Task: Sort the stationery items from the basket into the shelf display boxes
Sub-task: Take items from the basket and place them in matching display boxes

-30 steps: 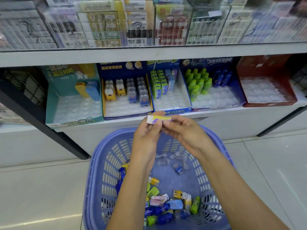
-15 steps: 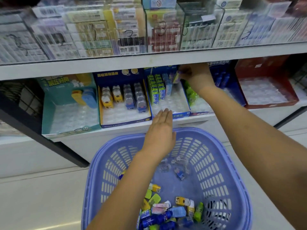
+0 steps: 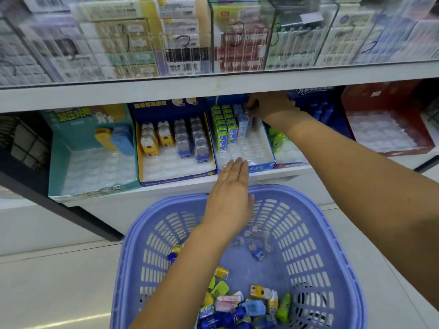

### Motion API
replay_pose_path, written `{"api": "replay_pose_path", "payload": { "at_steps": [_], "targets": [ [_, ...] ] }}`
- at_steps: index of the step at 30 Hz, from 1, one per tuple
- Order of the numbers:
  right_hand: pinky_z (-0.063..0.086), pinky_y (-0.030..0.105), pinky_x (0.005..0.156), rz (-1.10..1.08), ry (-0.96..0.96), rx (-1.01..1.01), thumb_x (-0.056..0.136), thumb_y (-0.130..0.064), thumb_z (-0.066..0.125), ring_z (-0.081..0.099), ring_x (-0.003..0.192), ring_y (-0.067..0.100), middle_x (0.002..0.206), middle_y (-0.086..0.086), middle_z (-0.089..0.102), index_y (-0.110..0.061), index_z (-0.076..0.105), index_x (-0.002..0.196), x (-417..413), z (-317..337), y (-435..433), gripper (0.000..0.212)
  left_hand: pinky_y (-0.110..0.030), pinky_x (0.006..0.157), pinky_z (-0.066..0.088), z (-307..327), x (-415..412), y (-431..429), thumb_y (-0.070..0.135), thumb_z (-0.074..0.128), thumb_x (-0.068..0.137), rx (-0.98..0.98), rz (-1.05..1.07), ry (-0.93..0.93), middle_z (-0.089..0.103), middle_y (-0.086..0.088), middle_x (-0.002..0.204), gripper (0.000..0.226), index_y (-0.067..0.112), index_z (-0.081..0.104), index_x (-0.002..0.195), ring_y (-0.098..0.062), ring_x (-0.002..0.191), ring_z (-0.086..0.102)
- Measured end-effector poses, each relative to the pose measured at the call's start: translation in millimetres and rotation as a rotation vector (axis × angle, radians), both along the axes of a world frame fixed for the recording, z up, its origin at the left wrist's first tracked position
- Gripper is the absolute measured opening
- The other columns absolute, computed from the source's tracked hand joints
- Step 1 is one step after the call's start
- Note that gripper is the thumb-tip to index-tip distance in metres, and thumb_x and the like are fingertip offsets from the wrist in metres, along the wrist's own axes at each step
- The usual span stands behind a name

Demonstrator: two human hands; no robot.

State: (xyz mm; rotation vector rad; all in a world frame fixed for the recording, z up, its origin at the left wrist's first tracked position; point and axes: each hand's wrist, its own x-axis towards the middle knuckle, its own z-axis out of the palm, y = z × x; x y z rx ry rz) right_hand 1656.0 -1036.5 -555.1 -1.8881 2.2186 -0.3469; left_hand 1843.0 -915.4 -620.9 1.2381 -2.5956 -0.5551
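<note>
Head view: right hand (image 3: 270,106) pinches eraser (image 3: 251,108) in blue box (image 3: 261,166); left hand (image 3: 231,195) flat.

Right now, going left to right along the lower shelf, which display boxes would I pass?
Teal box → navy box with yellow sides, holding animal-shaped items → blue box with green packs, where the right hand reaches in → second blue box, half hidden behind the arm → red box.
</note>
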Motion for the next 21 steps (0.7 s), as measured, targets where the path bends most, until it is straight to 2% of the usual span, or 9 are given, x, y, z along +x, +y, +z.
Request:
{"api": "replay_pose_path", "payload": {
  "at_steps": [5, 6, 8, 9, 13, 15, 17, 19, 21],
  "targets": [
    [0.038, 0.024, 0.085, -0.007, 0.028, 0.026, 0.096, -0.017, 0.049, 0.053, 0.114, 0.028, 0.126, 0.01, 0.059, -0.009, 0.063, 0.119, 8, 10, 6, 0.028, -0.025, 0.117, -0.004, 0, 0, 1, 0.023, 0.046, 0.098, -0.003, -0.006, -0.008, -0.003, -0.005, 0.161, 0.071, 0.01, 0.001, 0.152, -0.017, 0.148, -0.005],
    [0.04, 0.021, 0.083, -0.029, 0.006, -0.013, 0.096, -0.015, 0.046, 0.055, 0.108, 0.029, 0.118, 0.013, 0.063, -0.007, 0.067, 0.11, 10, 9, 9, 0.026, -0.024, 0.117, -0.003, -1, 0, 0, 0.023, 0.046, 0.098, 0.003, -0.01, -0.007, -0.003, -0.005, 0.161, 0.072, 0.01, 0.001, 0.152, -0.017, 0.148, -0.005],
    [0.041, 0.017, 0.064, -0.095, -0.027, -0.128, 0.091, -0.01, 0.042, 0.058, 0.085, 0.026, 0.087, 0.016, 0.067, -0.004, 0.068, 0.081, 17, 5, 15, 0.028, -0.024, 0.116, -0.003, -1, 1, 0, 0.021, 0.047, 0.098, 0.012, -0.016, -0.005, -0.003, -0.005, 0.161, 0.072, 0.01, 0.002, 0.153, -0.017, 0.148, -0.005],
    [0.039, 0.02, 0.06, -0.107, -0.037, -0.16, 0.088, -0.008, 0.042, 0.059, 0.08, 0.025, 0.083, 0.017, 0.067, -0.003, 0.067, 0.078, 21, 2, 18, 0.027, -0.024, 0.116, -0.003, -2, 1, -1, 0.021, 0.047, 0.098, 0.01, -0.016, -0.002, -0.003, -0.005, 0.161, 0.072, 0.01, 0.002, 0.153, -0.017, 0.148, -0.005],
    [0.046, 0.02, 0.079, -0.115, -0.15, -0.132, 0.089, -0.002, 0.047, 0.065, 0.095, 0.022, 0.105, 0.01, 0.07, -0.007, 0.072, 0.101, 34, -6, 29, 0.028, -0.025, 0.117, -0.001, -1, 1, -4, 0.021, 0.048, 0.097, 0.021, -0.027, -0.008, -0.001, -0.004, 0.161, 0.072, 0.01, 0.003, 0.153, -0.017, 0.148, -0.004],
    [0.038, 0.013, 0.072, -0.128, -0.205, -0.198, 0.09, -0.005, 0.049, 0.063, 0.096, 0.02, 0.109, 0.009, 0.069, -0.008, 0.071, 0.104, 37, -5, 38, 0.027, -0.024, 0.116, 0.001, 0, 1, -5, 0.02, 0.048, 0.097, 0.043, -0.036, 0.036, 0.002, -0.003, 0.161, 0.07, 0.011, 0.007, 0.153, -0.016, 0.148, -0.002],
    [0.037, 0.02, 0.065, -0.137, -0.24, -0.284, 0.088, -0.006, 0.049, 0.062, 0.087, 0.023, 0.098, 0.012, 0.07, -0.005, 0.07, 0.099, 40, -5, 54, 0.024, -0.021, 0.115, 0.008, -3, 7, 0, 0.017, 0.048, 0.097, 0.035, -0.023, 0.208, 0.016, -0.003, 0.159, 0.061, 0.01, 0.021, 0.151, -0.015, 0.147, 0.009],
    [0.043, 0.025, 0.06, -0.148, -0.37, -0.303, 0.086, -0.008, 0.056, 0.066, 0.072, 0.023, 0.073, 0.007, 0.066, -0.005, 0.069, 0.085, 46, -10, 80, 0.013, -0.022, 0.108, 0.026, -14, 18, 12, 0.012, 0.049, 0.095, -0.027, 0.026, 0.386, 0.043, -0.006, 0.147, 0.045, 0.009, 0.045, 0.139, -0.02, 0.138, 0.035],
    [0.047, 0.023, 0.052, -0.122, -0.457, -0.147, 0.084, -0.016, 0.065, 0.065, 0.051, 0.013, 0.051, -0.002, 0.059, -0.012, 0.062, 0.069, 53, -28, 111, 0.016, -0.03, 0.097, 0.041, -39, 29, 25, 0.01, 0.05, 0.092, 0.001, 0.068, 0.387, 0.059, -0.008, 0.126, 0.032, 0.009, 0.058, 0.124, -0.024, 0.117, 0.054]
  ]
}}
